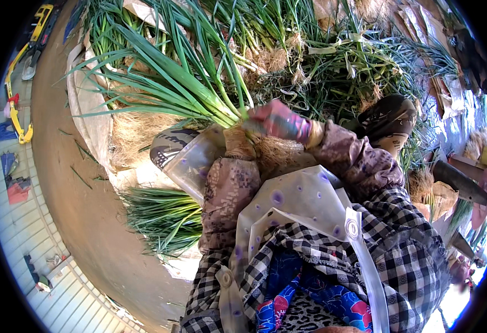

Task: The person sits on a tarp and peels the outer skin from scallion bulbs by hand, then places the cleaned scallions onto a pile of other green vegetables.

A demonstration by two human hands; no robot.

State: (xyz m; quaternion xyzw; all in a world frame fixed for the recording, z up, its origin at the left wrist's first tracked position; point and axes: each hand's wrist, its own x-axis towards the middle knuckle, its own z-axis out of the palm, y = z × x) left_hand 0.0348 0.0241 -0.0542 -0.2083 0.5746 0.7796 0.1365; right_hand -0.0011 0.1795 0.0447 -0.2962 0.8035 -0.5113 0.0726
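A bunch of long green onions [199, 94] fans out to the upper left from in front of my lap. My left hand [237, 140] is closed round its pale lower stalks. My right hand [279, 121], in a pink and multicoloured glove, is curled against the same stalks from the right. Motion smears its fingers, so what they pinch is unclear. Pale stringy roots [277, 152] hang beneath my right wrist. A clear plastic apron [288, 194] with purple spots covers my lap.
Heaped green onions [265, 28] lie ahead, with a darker tangle of leaves [338, 77] to their right. Another green bunch [166, 219] rests by my left side. Brown floor [77, 211] stretches left to a yellow-framed object [13, 100]. A dark metal tube [460, 183] juts in at right.
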